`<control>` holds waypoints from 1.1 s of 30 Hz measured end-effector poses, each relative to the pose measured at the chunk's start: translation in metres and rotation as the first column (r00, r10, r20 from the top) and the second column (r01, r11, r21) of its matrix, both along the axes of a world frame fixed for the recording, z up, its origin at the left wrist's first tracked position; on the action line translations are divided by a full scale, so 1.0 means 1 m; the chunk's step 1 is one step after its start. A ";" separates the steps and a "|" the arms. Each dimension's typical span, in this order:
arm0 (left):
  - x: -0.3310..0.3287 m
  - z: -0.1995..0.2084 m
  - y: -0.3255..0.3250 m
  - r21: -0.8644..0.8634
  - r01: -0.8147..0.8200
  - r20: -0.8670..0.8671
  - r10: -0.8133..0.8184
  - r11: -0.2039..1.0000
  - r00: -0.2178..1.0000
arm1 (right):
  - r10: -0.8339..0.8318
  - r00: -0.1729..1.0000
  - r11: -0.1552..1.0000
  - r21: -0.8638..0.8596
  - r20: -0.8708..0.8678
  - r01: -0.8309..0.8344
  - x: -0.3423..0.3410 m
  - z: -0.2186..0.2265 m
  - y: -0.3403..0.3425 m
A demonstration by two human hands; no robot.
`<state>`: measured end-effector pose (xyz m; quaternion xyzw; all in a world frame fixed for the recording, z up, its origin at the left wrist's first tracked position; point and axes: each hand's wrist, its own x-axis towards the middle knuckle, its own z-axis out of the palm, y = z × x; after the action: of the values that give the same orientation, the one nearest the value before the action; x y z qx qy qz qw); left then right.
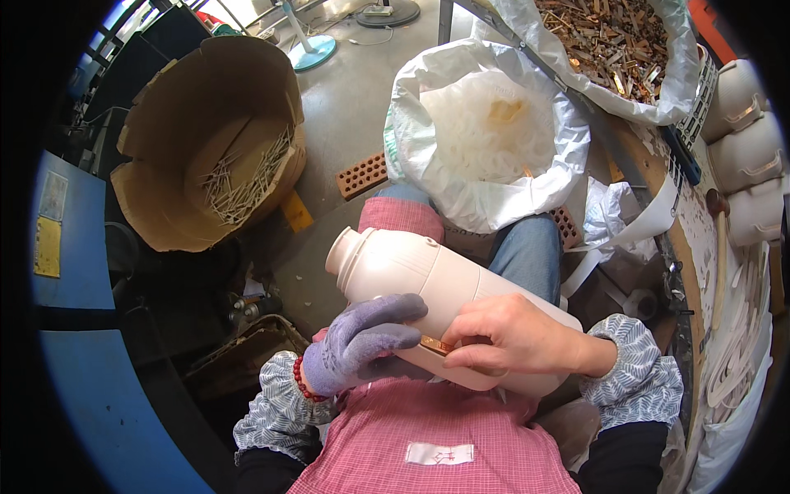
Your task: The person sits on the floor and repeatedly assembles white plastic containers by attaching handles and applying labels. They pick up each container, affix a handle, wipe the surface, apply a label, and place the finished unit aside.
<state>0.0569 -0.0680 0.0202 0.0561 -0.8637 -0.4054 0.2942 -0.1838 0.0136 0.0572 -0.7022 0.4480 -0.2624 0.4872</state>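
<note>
A pale pink plastic bottle with a ridged neck lies slantwise across my lap, its neck pointing to the upper left. My left hand, in a purple work glove, is closed against the near side of the bottle and steadies it. Between the thumb and fingers of my bare right hand is one end of a small copper-coloured metal strip, set against the bottle's near side. The strip's left end reaches toward the gloved fingertips. Part of it is hidden by my right fingers.
Beyond my knees stands a white sack of translucent plastic rings. A second sack holds many copper-coloured strips. At left is a cardboard bin with thin sticks. Along the right bench lie a mallet and similar pale bottles.
</note>
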 end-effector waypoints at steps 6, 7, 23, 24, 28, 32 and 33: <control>0.010 0.004 -0.002 -0.051 -0.013 0.049 0.016 0.999 0.999 | -0.021 0.998 0.999 -0.044 -0.052 0.019 0.014 -0.003 0.007; 0.008 0.007 -0.003 -0.074 -0.007 0.068 0.012 0.997 0.998 | -0.028 0.999 0.998 -0.060 -0.044 0.025 0.014 -0.003 0.009; -0.090 0.014 -0.043 0.317 0.060 0.134 -0.107 0.946 0.985 | -0.673 0.733 0.737 0.170 0.101 0.654 -0.116 0.013 0.106; -0.109 0.002 -0.040 0.304 0.060 0.072 -0.086 0.951 0.994 | -0.702 0.701 0.702 0.282 0.124 0.654 -0.133 0.008 0.111; -0.212 0.011 -0.042 0.341 0.047 0.108 -0.089 0.939 0.990 | -0.872 0.456 0.435 -0.146 0.177 0.888 -0.289 -0.029 0.117; -0.323 -0.011 -0.066 0.034 0.158 -0.030 -0.157 0.987 0.987 | -0.731 -0.620 0.007 -0.911 -0.287 0.413 -0.444 -0.043 0.160; -0.335 -0.014 -0.076 0.145 0.080 0.031 -0.085 0.986 0.996 | -0.709 -0.598 0.027 -0.862 -0.374 0.507 -0.448 -0.047 0.145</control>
<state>-0.2782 -0.1440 0.0059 0.0488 -0.8393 -0.4771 0.2562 -0.6315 0.1588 0.0098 -0.1909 0.9349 -0.0949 -0.2838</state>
